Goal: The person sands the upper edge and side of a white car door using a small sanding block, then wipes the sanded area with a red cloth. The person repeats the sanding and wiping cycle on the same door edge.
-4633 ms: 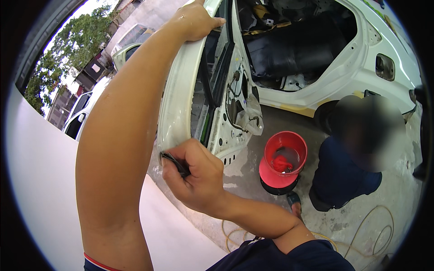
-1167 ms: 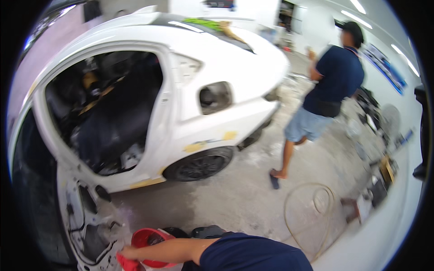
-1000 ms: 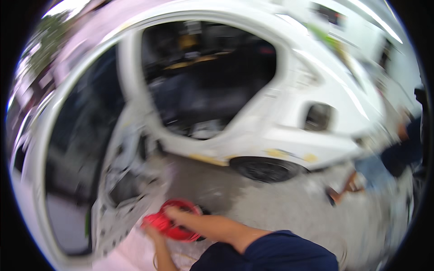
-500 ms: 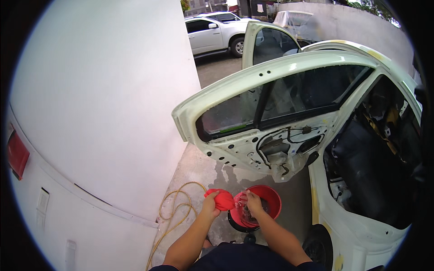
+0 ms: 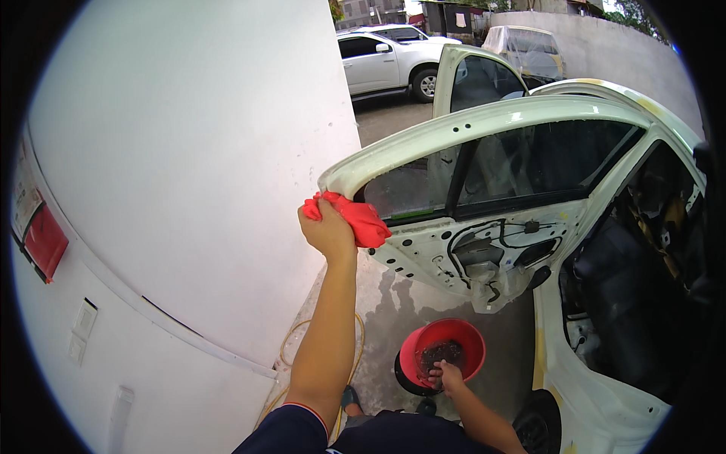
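My left hand (image 5: 330,231) is closed on a bunched red cloth (image 5: 366,225). It holds the cloth up against the outer edge of the pale car door (image 5: 522,110), which stands swung out with its inner panel stripped. Lower down, my right hand (image 5: 449,375) hangs over the near side of a red bucket (image 5: 479,349), fingers loosely apart and nothing in them. Dark, murky water (image 5: 440,352) shows inside the bucket.
A white wall (image 5: 189,151) runs along the left, close to the door's edge. A yellow hose (image 5: 361,348) lies coiled on the wet concrete by my feet. The stripped car body (image 5: 605,401) fills the right; a white pickup (image 5: 378,64) stands beyond.
My left hand has risen from beside the bucket to the door's edge with the red cloth. My right hand has come away from the cloth and sits lower, over the bucket's near side.
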`<action>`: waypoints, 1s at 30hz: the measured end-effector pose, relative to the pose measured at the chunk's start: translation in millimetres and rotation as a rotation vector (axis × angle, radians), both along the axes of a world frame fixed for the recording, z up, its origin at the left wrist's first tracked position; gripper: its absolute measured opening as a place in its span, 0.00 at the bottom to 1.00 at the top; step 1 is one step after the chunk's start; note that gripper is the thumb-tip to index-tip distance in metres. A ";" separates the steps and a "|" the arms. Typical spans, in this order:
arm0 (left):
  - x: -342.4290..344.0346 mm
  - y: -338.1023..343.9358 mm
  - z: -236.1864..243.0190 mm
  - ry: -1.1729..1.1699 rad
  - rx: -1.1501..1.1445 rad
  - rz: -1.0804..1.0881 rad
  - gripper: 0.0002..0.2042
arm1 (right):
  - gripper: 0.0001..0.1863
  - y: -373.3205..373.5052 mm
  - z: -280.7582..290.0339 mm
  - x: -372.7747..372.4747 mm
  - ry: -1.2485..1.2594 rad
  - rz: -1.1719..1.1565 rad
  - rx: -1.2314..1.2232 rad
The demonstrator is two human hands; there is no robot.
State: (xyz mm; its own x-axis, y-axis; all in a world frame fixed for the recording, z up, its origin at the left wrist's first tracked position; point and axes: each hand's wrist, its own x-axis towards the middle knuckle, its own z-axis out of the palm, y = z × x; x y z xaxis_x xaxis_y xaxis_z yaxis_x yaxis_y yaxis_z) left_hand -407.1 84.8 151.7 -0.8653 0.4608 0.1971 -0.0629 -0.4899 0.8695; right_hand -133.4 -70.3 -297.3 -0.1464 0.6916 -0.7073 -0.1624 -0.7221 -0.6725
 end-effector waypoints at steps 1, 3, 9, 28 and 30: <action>2.5 0.3 -3.6 -0.019 0.101 -0.011 0.06 | 0.22 -12.6 -8.0 16.5 -0.016 0.003 0.000; 5.2 7.6 -0.7 -0.178 0.198 -0.083 0.06 | 0.21 -26.9 -23.8 42.7 -0.064 -0.026 -0.019; -3.7 46.6 -24.3 0.205 0.103 0.200 0.06 | 0.22 -67.3 -63.0 112.5 -0.054 -0.241 -0.145; 16.5 -4.9 14.0 0.927 0.291 0.202 0.19 | 0.23 -43.4 -57.9 144.0 0.041 -0.414 -0.081; 11.0 -2.9 2.7 0.907 0.295 0.359 0.17 | 0.22 -49.3 -56.4 142.8 0.051 -0.419 -0.056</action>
State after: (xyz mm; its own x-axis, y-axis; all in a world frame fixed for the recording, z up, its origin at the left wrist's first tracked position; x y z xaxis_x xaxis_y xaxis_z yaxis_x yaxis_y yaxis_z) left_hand -396.0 82.0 154.4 -0.4110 0.0302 0.9112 0.7526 -0.5528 0.3577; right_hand 9.4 -119.6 -353.7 0.1039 0.6594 -0.7446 -0.4818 -0.6216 -0.6177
